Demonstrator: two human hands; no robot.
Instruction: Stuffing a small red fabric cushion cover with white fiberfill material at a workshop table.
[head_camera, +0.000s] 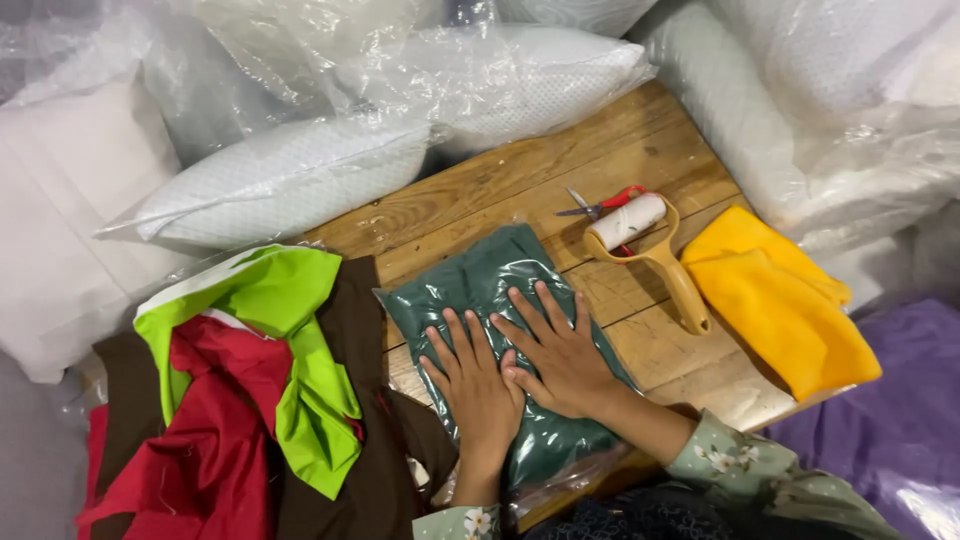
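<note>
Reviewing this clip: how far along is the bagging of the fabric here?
Done: a folded dark green cloth already sits inside its clear plastic bag on the wooden table. In hand: left hand and right hand press flat on it. Left: the yellow cloth and the pile of red, lime and brown fabric lie unbagged.

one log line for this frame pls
left hand: flat on bagged green cloth | right hand: flat on it | lint roller: beside
</note>
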